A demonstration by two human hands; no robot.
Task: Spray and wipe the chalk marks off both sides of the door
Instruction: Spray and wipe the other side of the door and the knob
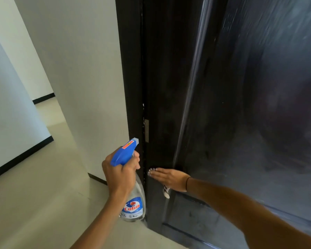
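Note:
The dark glossy door (241, 105) fills the right half of the view, with faint pale smears on its panel. My left hand (120, 175) grips a spray bottle (133, 207) with a blue trigger head, a clear body and a blue label; its nozzle points at the door's edge. My right hand (169, 177) lies flat on the door near that edge, fingers together, pressing a patterned cloth (166, 193) against the wood. Only a small corner of the cloth peeks out below the palm.
The black door frame (131, 69) stands just left of the door, with a metal strike plate (146, 131) and white specks along its edge. White walls (79, 69) with black skirting border a pale tiled floor (34, 203) that runs left into a corridor.

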